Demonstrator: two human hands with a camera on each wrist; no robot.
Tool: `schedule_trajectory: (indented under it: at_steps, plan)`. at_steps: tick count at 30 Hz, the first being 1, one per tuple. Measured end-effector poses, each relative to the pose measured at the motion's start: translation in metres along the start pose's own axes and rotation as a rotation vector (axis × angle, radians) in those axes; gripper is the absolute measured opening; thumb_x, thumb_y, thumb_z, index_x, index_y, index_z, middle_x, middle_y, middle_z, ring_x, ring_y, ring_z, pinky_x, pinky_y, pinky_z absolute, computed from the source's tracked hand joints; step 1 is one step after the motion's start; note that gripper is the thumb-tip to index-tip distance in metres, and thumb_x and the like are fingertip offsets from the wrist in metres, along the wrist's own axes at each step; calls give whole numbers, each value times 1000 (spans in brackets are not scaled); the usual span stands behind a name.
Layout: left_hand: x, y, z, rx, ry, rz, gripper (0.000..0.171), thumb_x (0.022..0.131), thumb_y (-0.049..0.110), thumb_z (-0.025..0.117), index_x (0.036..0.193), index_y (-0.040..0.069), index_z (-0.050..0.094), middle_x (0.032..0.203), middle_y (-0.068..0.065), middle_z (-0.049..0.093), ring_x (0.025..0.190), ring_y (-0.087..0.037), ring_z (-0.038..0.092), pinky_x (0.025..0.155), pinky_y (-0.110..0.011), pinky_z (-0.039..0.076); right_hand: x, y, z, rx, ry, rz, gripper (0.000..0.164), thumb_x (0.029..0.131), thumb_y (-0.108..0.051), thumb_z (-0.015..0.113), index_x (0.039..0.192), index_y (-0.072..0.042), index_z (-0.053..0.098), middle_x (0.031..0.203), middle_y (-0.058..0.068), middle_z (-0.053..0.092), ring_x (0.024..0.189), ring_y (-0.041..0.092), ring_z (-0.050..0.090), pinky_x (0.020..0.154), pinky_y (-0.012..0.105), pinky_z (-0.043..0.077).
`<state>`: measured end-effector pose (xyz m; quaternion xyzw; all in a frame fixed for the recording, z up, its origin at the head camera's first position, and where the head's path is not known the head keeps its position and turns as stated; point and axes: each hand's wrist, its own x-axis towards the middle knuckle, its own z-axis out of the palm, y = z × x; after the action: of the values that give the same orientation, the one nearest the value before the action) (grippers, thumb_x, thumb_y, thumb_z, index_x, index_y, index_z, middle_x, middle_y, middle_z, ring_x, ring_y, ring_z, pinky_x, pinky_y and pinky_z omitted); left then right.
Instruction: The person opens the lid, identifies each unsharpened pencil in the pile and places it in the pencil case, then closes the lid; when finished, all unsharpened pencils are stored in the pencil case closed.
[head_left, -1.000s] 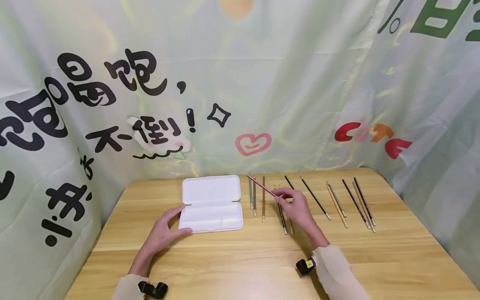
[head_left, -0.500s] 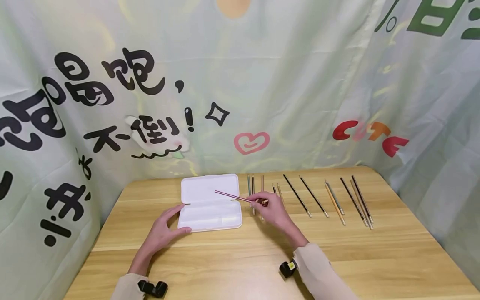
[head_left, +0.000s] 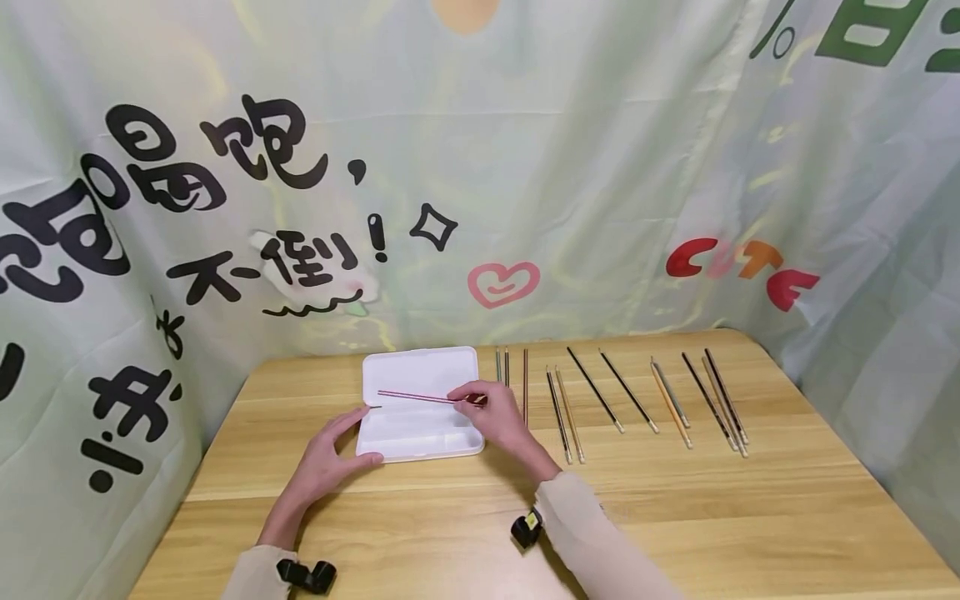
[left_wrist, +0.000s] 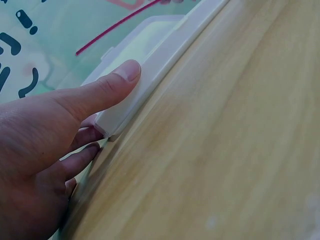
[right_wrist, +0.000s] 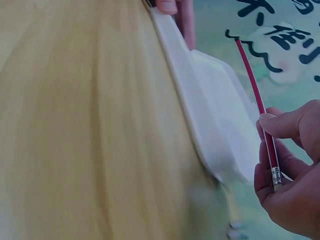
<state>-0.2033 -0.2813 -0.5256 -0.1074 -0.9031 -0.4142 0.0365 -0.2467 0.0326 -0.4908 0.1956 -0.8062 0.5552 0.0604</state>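
A white pencil case (head_left: 420, 367) lies open on the table, its lid tilted back and a shallow compartment facing up. My left hand (head_left: 326, 462) holds its left end, the thumb (left_wrist: 112, 85) over the front corner and the other fingers at the side. Thumb and fingers of my right hand (head_left: 497, 414) pinch a dark red pencil (right_wrist: 253, 82) near its eraser end. That pencil is held above the case, nearly level and pointing left, overlapping the hinge area in the head view. The eraser end sits close to the palm in the right wrist view.
Several pencils lie on the wooden table (head_left: 450, 533) right of the case: a black and a tan one (head_left: 567, 408) nearby, two black ones, then an orange pencil (head_left: 670, 404) and others farther right. A printed curtain (head_left: 585, 208) hangs behind the table.
My right hand has moved left from among the pencils to over the case, carrying the red pencil, which has swung nearly level. The left hand has stayed at the case.
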Motion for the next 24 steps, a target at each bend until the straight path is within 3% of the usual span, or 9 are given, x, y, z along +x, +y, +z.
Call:
schedule_trajectory:
  at_steps: [11, 18, 24]
  plan:
    - [1, 0, 1, -19, -2, 9, 89, 78, 40, 91, 153, 14, 51, 156, -19, 45, 143, -45, 37, 113, -71, 27, 0, -2, 26, -210, -37, 15, 13, 88, 2, 77, 92, -10, 83, 96, 1, 78, 97, 20, 71, 86, 34, 57]
    - [2, -3, 1, -10, -3, 9, 88, 78, 40, 90, 152, 13, 51, 156, -20, 46, 142, -46, 38, 112, -71, 27, 0, -1, 30, -282, -69, 14, 11, 89, -1, 78, 90, -11, 83, 98, 1, 78, 96, 20, 72, 84, 34, 58]
    - [1, -4, 1, -17, -5, 3, 88, 78, 40, 91, 152, 13, 52, 156, -19, 46, 143, -45, 38, 113, -70, 27, 0, -3, 30, -274, -78, 28, 11, 89, 1, 78, 91, -9, 82, 97, 3, 78, 90, 18, 70, 77, 28, 56]
